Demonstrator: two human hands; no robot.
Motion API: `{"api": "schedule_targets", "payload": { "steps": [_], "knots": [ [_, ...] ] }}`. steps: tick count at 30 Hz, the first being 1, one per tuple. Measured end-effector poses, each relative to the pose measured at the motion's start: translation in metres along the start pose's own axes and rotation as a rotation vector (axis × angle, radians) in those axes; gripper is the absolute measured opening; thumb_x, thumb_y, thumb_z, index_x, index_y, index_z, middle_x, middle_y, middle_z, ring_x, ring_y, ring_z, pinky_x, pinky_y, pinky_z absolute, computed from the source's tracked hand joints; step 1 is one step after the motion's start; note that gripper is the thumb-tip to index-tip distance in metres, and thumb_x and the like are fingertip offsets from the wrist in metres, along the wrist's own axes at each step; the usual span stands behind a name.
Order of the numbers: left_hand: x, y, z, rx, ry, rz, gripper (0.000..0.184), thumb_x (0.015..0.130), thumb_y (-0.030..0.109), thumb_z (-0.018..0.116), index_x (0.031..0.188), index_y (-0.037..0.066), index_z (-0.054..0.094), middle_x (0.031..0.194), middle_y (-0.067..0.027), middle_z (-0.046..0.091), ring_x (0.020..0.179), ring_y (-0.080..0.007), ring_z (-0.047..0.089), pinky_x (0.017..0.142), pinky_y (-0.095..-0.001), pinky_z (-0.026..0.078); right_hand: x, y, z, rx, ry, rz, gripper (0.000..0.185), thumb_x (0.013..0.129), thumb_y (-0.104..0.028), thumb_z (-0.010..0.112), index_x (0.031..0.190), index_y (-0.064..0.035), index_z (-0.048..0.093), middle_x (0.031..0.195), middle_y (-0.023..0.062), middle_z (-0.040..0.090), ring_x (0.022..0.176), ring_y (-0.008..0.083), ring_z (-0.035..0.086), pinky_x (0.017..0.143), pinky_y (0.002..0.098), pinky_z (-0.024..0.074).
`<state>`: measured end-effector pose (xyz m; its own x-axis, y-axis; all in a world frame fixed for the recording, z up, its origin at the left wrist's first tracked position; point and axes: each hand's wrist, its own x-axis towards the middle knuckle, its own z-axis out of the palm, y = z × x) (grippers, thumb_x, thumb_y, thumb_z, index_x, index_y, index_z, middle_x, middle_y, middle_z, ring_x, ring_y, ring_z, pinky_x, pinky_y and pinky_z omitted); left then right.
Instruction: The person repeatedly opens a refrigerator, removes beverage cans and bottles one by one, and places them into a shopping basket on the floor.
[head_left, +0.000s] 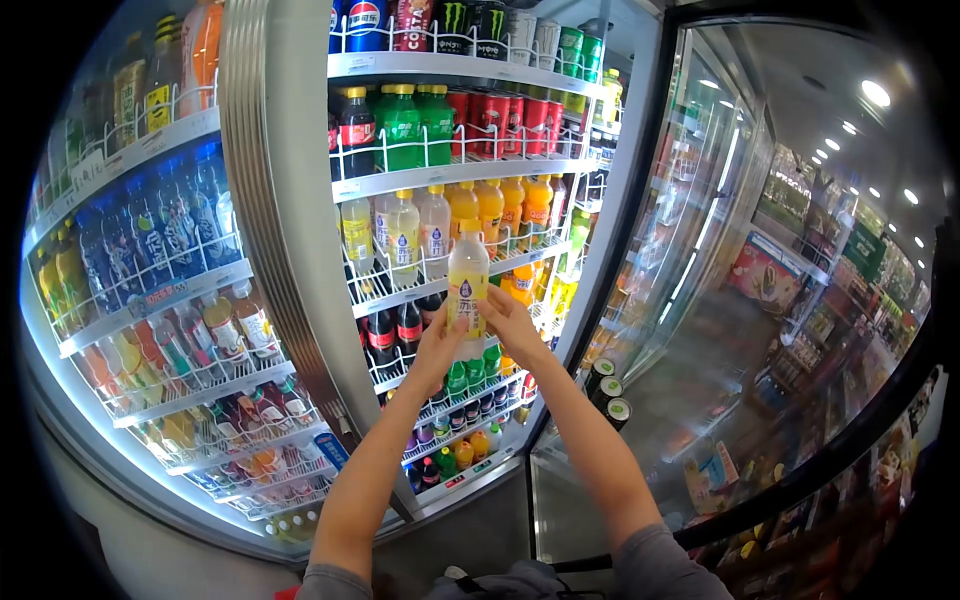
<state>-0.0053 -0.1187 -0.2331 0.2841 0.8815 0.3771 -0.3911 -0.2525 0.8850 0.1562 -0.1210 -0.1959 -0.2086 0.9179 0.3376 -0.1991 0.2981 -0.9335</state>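
Observation:
Upright in front of the open drinks fridge is a clear bottle (468, 275) with a pale yellow label and a light cap. My left hand (438, 340) grips its lower left side. From the right, my right hand (507, 318) closes on the same bottle, fingers against the label. Behind it, on the middle shelf, stands a similar yellow-labelled bottle (403, 238). Beside that one are white-labelled bottles (435, 232) and orange drinks (490, 212). The bottle's base is partly hidden by my hands.
A glass door (690, 300) stands open on the right. White wire rails (440, 150) front the shelves. To the left, a metal frame (270, 200) separates a second fridge section with blue bottles (150, 235). Several dark cans (612, 400) stand near the door's inner side.

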Motion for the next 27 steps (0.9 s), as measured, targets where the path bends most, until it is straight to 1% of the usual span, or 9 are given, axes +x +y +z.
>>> {"api": "schedule_targets", "payload": {
  "steps": [2, 3, 5, 10, 11, 16, 20, 22, 27],
  "knots": [
    [-0.004, -0.004, 0.002, -0.092, -0.013, -0.063, 0.054, 0.102, 0.034, 0.049, 0.148, 0.008, 0.037, 0.134, -0.0053, 0.053, 0.118, -0.0132, 0.051, 0.099, -0.0306, 0.041, -0.010, 0.001, -0.005, 0.017, 0.006, -0.003, 0.059, 0.096, -0.024, 0.063, 0.143, 0.0025, 0.040, 0.130, 0.0093, 0.059, 0.114, 0.0153, 0.058, 0.096, 0.0307, 0.0465],
    [-0.004, -0.007, -0.002, -0.227, 0.006, -0.265, 0.054, 0.104, 0.038, 0.044, 0.148, 0.008, 0.037, 0.136, -0.0037, 0.051, 0.120, -0.0122, 0.048, 0.099, -0.0298, 0.041, -0.013, 0.000, -0.007, 0.000, 0.042, 0.026, 0.060, 0.095, -0.025, 0.064, 0.143, 0.0027, 0.040, 0.129, 0.0092, 0.060, 0.113, 0.0149, 0.059, 0.095, 0.0304, 0.0473],
    [-0.007, -0.021, -0.005, -0.128, -0.009, -0.228, 0.054, 0.104, 0.038, 0.044, 0.149, 0.008, 0.036, 0.137, -0.0033, 0.051, 0.120, -0.0121, 0.048, 0.098, -0.0299, 0.041, -0.021, -0.003, -0.013, -0.030, 0.076, 0.063, 0.060, 0.094, -0.026, 0.065, 0.142, 0.0026, 0.042, 0.127, 0.0092, 0.061, 0.109, 0.0141, 0.060, 0.092, 0.0297, 0.0493],
    [-0.021, -0.017, 0.008, 0.094, 0.020, -0.168, 0.052, 0.103, 0.036, 0.047, 0.148, 0.010, 0.040, 0.133, -0.0011, 0.055, 0.115, -0.0115, 0.051, 0.093, -0.0301, 0.043, -0.039, -0.017, -0.024, -0.004, -0.011, 0.070, 0.059, 0.095, -0.024, 0.064, 0.142, 0.0020, 0.042, 0.127, 0.0093, 0.061, 0.108, 0.0143, 0.061, 0.091, 0.0300, 0.0499],
    [-0.024, -0.017, 0.012, 0.054, 0.054, -0.182, 0.051, 0.102, 0.035, 0.051, 0.145, 0.011, 0.045, 0.130, -0.0015, 0.057, 0.114, -0.0110, 0.052, 0.094, -0.0297, 0.044, -0.042, -0.018, -0.024, 0.010, -0.014, 0.067, 0.058, 0.095, -0.024, 0.064, 0.143, 0.0018, 0.042, 0.127, 0.0088, 0.061, 0.108, 0.0141, 0.061, 0.091, 0.0301, 0.0502],
    [-0.054, 0.021, 0.020, 0.028, 0.128, -0.133, 0.049, 0.100, 0.033, 0.055, 0.143, 0.010, 0.047, 0.129, -0.0027, 0.058, 0.113, -0.0131, 0.055, 0.095, -0.0313, 0.046, -0.046, -0.011, -0.010, 0.203, -0.114, 0.053, 0.057, 0.095, -0.021, 0.064, 0.143, 0.0006, 0.041, 0.124, 0.0059, 0.062, 0.106, 0.0130, 0.061, 0.090, 0.0292, 0.0504],
    [-0.091, 0.042, 0.020, 0.103, 0.146, -0.131, 0.045, 0.098, 0.026, 0.059, 0.138, 0.006, 0.053, 0.123, -0.0039, 0.061, 0.112, -0.0138, 0.057, 0.096, -0.0331, 0.049, -0.070, -0.013, 0.003, 0.197, -0.201, 0.124, 0.058, 0.095, -0.021, 0.064, 0.145, -0.0019, 0.041, 0.126, 0.0052, 0.061, 0.108, 0.0125, 0.060, 0.090, 0.0284, 0.0502],
    [-0.110, 0.048, 0.026, 0.166, 0.212, -0.170, 0.044, 0.098, 0.026, 0.059, 0.138, 0.006, 0.053, 0.122, -0.0040, 0.062, 0.111, -0.0140, 0.058, 0.094, -0.0334, 0.050, -0.080, -0.015, 0.010, 0.199, -0.228, 0.130, 0.057, 0.095, -0.021, 0.065, 0.144, -0.0023, 0.043, 0.127, 0.0055, 0.061, 0.108, 0.0127, 0.060, 0.089, 0.0285, 0.0506],
    [-0.164, 0.046, 0.026, 0.093, 0.308, -0.219, 0.044, 0.098, 0.029, 0.060, 0.137, 0.008, 0.055, 0.117, -0.0027, 0.064, 0.106, -0.0126, 0.059, 0.089, -0.0311, 0.049, -0.103, -0.012, 0.031, 0.080, -0.276, 0.202, 0.054, 0.093, -0.020, 0.067, 0.139, -0.0002, 0.048, 0.122, 0.0064, 0.064, 0.104, 0.0131, 0.063, 0.085, 0.0281, 0.0519]
  ]
}}
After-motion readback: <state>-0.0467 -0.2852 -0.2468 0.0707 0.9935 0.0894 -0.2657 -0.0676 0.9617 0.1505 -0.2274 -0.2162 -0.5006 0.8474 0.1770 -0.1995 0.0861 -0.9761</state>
